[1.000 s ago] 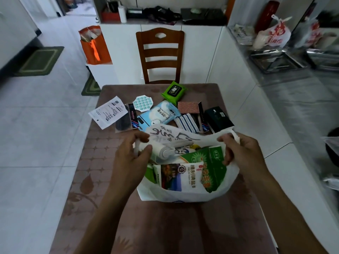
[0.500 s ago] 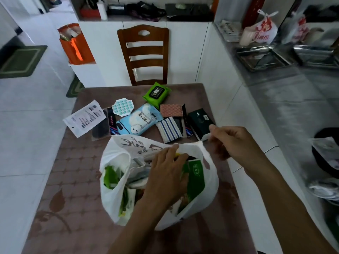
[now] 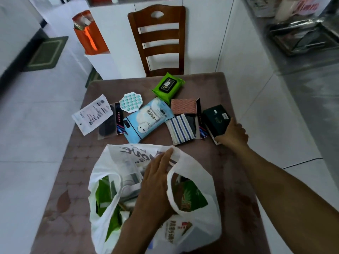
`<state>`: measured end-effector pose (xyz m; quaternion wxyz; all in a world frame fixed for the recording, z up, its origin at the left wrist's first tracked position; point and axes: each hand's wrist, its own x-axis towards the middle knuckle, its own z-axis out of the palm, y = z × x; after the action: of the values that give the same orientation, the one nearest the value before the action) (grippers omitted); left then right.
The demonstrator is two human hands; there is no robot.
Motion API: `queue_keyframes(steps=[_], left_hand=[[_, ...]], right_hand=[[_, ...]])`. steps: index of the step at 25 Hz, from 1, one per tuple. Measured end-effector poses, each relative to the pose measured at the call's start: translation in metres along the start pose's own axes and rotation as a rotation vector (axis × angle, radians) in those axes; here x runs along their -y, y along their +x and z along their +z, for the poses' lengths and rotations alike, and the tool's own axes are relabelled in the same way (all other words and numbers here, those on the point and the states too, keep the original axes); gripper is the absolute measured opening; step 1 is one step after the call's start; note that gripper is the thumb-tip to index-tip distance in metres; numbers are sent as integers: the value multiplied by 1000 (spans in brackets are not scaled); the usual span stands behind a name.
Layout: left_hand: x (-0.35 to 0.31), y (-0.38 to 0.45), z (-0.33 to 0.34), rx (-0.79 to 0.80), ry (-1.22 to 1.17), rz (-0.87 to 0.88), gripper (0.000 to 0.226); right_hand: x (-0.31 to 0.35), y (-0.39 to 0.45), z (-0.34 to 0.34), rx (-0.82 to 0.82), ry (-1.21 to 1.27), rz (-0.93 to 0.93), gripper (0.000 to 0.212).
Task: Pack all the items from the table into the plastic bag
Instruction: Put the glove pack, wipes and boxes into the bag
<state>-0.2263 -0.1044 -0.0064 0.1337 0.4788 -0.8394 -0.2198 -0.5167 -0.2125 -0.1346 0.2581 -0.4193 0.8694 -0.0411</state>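
Observation:
A white plastic bag (image 3: 201, 228) lies open on the brown table (image 3: 80, 162), holding green packets and a white salt pack. My left hand (image 3: 156, 184) reaches into its mouth, fingers straight against the bag's far wall. My right hand (image 3: 233, 136) grips the near corner of a dark green box (image 3: 215, 118) at the table's right edge. Behind the bag lie a blue wipes pack (image 3: 146, 120), a striped cloth (image 3: 180, 129), an orange patterned pack (image 3: 183, 106), green wet wipes (image 3: 167, 85), a teal bubble pad (image 3: 130, 102), a black packaged item (image 3: 108, 123) and a white label pouch (image 3: 91, 114).
A wooden chair (image 3: 159, 39) stands at the table's far side. An orange paper bag (image 3: 89, 37) sits on a white stand to the left. A steel counter (image 3: 302, 43) with trays runs along the right, beyond a white tiled ledge.
My left hand pushed the white bottle into the bag and stays inside its mouth. My right hand let go of the bag handle, moved to the dark green box and took hold of it.

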Motion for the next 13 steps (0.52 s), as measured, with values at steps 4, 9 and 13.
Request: queue_keyframes(steps=[4,9,13], left_hand=[[2,-9,-9,32,51,-51,58],[3,-65,-38,-453,183,33,31],[13,-81,-62,-532,289,-341,68]], right_hand=[[12,-41,3,79,603,52,89],[-11,-164,-1,190,1252,119,50],[2,-246,-58,-6,1548,-4,37]])
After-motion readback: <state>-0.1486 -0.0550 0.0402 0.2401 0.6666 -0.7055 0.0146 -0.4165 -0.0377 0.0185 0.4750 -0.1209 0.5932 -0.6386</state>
